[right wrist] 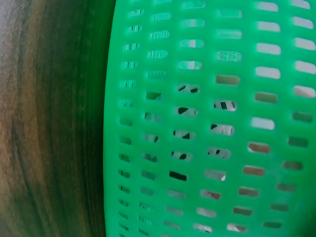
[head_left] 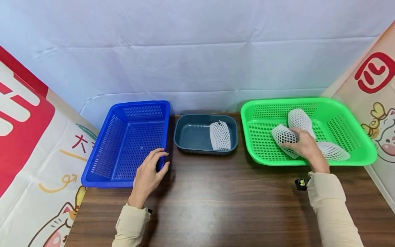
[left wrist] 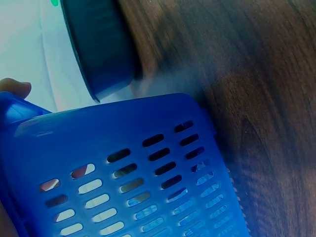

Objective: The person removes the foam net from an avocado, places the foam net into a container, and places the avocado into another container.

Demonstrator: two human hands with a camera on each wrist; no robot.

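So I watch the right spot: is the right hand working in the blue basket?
No, the head view shows the right hand gripping a white netted item in the green basket.
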